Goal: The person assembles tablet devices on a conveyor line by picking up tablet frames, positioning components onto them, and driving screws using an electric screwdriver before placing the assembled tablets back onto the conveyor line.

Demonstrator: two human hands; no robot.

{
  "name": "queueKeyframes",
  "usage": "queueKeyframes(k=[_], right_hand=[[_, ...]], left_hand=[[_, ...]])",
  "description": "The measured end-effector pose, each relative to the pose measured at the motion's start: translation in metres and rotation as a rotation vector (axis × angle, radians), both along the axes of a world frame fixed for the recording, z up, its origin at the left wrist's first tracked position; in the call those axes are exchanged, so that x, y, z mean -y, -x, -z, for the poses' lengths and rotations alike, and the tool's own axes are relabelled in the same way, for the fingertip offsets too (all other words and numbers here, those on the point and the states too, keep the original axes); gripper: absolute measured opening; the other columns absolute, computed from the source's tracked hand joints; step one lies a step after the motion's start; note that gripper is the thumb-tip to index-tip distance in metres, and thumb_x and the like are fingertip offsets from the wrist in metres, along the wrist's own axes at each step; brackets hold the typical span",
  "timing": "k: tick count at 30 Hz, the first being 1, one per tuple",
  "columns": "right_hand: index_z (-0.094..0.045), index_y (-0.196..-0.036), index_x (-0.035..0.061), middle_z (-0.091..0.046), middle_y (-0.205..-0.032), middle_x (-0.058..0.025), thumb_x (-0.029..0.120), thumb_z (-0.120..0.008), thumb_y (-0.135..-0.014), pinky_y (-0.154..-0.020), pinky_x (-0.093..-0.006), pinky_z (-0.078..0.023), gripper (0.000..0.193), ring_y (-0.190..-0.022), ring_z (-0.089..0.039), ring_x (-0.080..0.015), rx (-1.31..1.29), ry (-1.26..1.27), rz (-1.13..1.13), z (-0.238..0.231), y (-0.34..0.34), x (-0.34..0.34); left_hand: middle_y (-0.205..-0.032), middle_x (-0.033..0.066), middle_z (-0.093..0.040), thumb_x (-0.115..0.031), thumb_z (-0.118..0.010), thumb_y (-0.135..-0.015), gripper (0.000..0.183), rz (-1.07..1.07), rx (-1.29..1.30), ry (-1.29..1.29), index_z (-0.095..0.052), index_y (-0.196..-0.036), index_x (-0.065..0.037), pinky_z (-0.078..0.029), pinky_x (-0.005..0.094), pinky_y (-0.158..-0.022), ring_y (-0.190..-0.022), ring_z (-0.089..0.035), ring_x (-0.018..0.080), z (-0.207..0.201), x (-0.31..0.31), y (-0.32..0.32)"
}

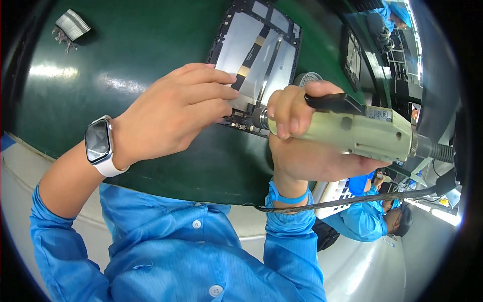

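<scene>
An opened tablet (283, 63), with silver inner panels, black and gold ribbon cables and a small circuit board at its near end, lies on the green tabletop (166, 32). My left hand (168, 108) reaches over its left side, fingers stretched out and resting near the board. In my right hand (307, 163) is a pale yellow-green electric screwdriver (365, 133) with a black lever, fingers wrapped round its body. The screwdriver's metal nose points down at the tablet's near edge; its bit and the contact spot are hidden.
A ribbed silvery stack (73, 24) with grey bits sits far left. Beside the tablet is a round dish (308, 78) of small parts. Another tablet (352, 55) stands farther right. A cable (352, 203) crosses my right wrist. Co-workers in blue (354, 216) sit at right, near a white basket (333, 194).
</scene>
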State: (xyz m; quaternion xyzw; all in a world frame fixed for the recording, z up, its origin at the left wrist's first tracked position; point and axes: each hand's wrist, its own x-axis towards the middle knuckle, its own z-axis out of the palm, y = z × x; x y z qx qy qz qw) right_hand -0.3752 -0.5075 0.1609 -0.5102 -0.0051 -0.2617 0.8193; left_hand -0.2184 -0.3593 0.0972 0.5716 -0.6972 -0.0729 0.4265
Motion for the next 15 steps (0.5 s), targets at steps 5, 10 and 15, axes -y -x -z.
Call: queueKeyframes(k=[5, 10, 15], right_hand=[[-0.049, -0.128, -0.007, -0.058, -0.079, -0.0075, 0.094, -0.029, -0.074, -0.068, -0.0355, -0.037, 0.116, -0.067, -0.051, -0.0195, -0.022, 0.128, -0.02, -0.003, -0.007, 0.004], [-0.05, -0.128, -0.0058, -0.056, -0.076, -0.004, 0.096, -0.026, -0.073, -0.068, -0.0352, -0.037, 0.119, -0.067, -0.051, -0.018, 0.009, 0.135, 0.018, 0.001, -0.013, 0.007], [-0.05, -0.128, -0.0049, -0.055, -0.076, -0.0041, 0.096, -0.025, -0.073, -0.068, -0.0351, -0.037, 0.118, -0.067, -0.05, -0.0178, -0.03, 0.177, 0.037, -0.004, -0.013, 0.006]], left_hand=[[-0.117, 0.0115, -0.065, 0.002, -0.069, -0.07, 0.025, 0.005, -0.018, 0.028, -0.063, -0.094, -0.001, -0.046, 0.051, -0.099, -0.12, -0.056, 0.0342, -0.003, 0.005, -0.004], [-0.117, 0.0123, -0.065, 0.002, -0.067, -0.07, 0.024, 0.007, -0.03, 0.045, -0.063, -0.093, -0.001, -0.047, 0.0508, -0.097, -0.12, -0.056, 0.0344, -0.002, 0.008, -0.01], [-0.116, 0.0119, -0.065, 0.003, -0.066, -0.071, 0.025, 0.008, -0.012, 0.057, -0.064, -0.095, 0.0, -0.047, 0.0494, -0.097, -0.119, -0.056, 0.0349, -0.004, 0.01, -0.01]])
